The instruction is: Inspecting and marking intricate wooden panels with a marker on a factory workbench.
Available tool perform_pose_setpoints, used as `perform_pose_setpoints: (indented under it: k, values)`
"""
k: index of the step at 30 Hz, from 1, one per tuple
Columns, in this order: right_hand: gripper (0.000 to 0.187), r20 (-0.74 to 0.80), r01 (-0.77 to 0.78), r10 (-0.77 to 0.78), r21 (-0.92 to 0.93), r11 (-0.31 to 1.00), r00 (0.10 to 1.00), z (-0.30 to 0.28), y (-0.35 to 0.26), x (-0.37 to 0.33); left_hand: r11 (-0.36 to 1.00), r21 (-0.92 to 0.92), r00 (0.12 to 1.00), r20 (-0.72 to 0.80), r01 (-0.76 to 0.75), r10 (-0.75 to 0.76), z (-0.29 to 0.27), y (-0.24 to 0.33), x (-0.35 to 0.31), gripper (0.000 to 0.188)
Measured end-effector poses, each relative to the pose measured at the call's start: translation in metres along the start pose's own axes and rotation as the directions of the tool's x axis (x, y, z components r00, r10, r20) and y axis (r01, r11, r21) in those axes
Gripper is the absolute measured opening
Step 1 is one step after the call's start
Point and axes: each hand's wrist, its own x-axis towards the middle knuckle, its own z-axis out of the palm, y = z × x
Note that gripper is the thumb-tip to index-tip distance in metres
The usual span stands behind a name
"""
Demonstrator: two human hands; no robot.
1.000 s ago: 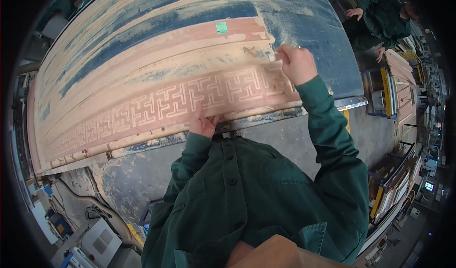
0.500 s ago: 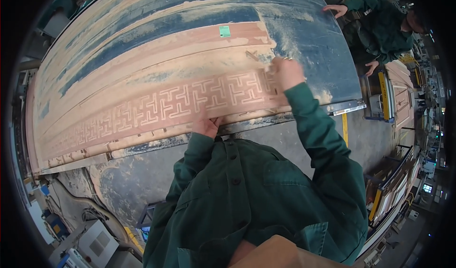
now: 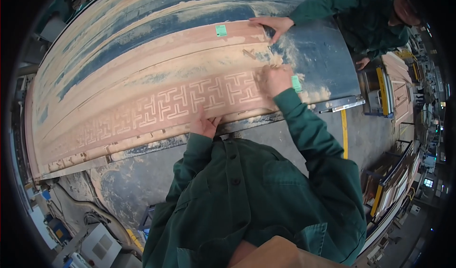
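A long reddish-brown wooden panel (image 3: 176, 118), carved with a repeating geometric fretwork pattern, lies on the dusty dark table along its near edge. My left hand (image 3: 205, 125) rests at the panel's near edge with its fingers apart. At the panel's right end my right hand (image 3: 277, 81) is closed, its fingers curled down on the carved surface. Whatever those fingers hold, if anything, is hidden. Just right of that hand shows a small green label (image 3: 296, 83). A plain wooden board (image 3: 190, 39) with another green label (image 3: 221, 30) lies farther back.
Wood dust covers much of the table (image 3: 318, 49). A co-worker (image 3: 370, 25) in dark green stands at the far right, one hand on the plain board's right end. A small wood offcut (image 3: 249, 54) lies between the boards. Racks with panels (image 3: 392, 185) stand at the right.
My right hand has shifted slightly left and down, and the green label beside it now shows. The co-worker's hand has reached left onto the plain board. My left hand stays in place.
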Motion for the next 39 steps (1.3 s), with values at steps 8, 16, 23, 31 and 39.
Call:
perform_pose_setpoints:
  k: [8, 16, 23, 31, 39]
  values:
    - [0.017, 0.014, -0.088, 0.088, 0.058, 0.994, 0.996, 0.001, 0.006, -0.005, 1.000, 0.021, 0.999, 0.030, -0.019, 0.018, 0.007, 0.002, 0.000, 0.042]
    - [0.016, 0.142, -0.199, 0.174, 0.183, 0.963, 0.974, 0.012, 0.004, -0.018, 0.998, 0.040, 0.999, 0.032, -0.040, 0.039, 0.011, 0.003, 0.001, 0.043]
    - [0.012, -0.022, -0.188, 0.203, 0.294, 0.937, 0.979, -0.064, 0.004, 0.016, 0.998, 0.065, 0.999, 0.036, -0.012, 0.010, 0.001, 0.004, 0.006, 0.043]
    - [0.011, -0.185, -0.096, 0.167, 0.343, 0.934, 0.968, -0.057, -0.023, 0.019, 0.998, 0.063, 0.999, 0.035, -0.006, 0.003, -0.001, 0.004, 0.004, 0.043]
    - [0.011, -0.026, -0.150, 0.164, 0.276, 0.949, 0.986, -0.040, -0.022, 0.018, 0.997, 0.077, 0.999, 0.031, 0.014, -0.016, -0.006, 0.002, -0.001, 0.043]
